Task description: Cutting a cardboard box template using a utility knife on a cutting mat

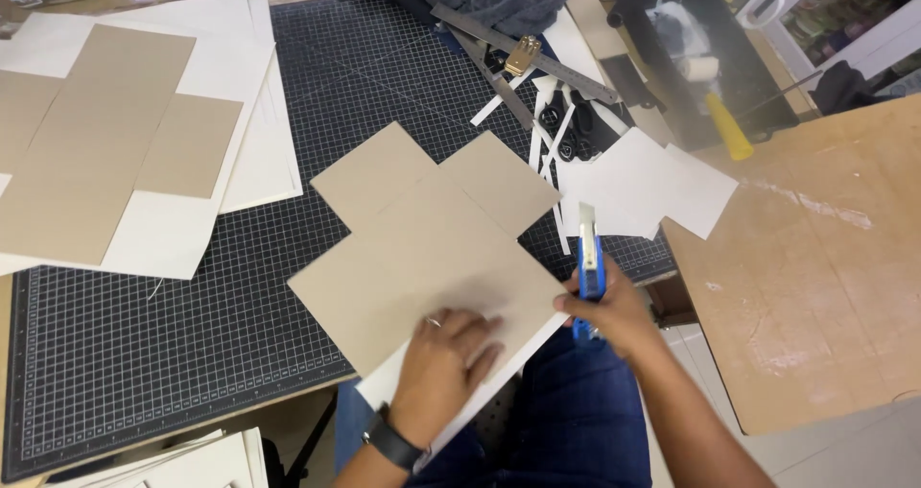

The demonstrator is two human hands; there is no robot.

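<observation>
A cross-shaped grey cardboard piece (422, 238) lies tilted on a black gridded cutting mat (192, 334), with a white sheet under its near edge. My left hand (443, 365) presses flat on the near part of this cardboard, fingers spread, a dark watch on the wrist. My right hand (614, 310) grips a blue utility knife (589, 262) at the cardboard's right edge, its blade end pointing away from me.
More grey cardboard on white sheets (115, 142) lies at the far left. Metal rulers (518, 47), black scissors (566, 128), white paper offcuts (652, 186) and dark cloth sit behind. A brown board (815, 267) is on the right.
</observation>
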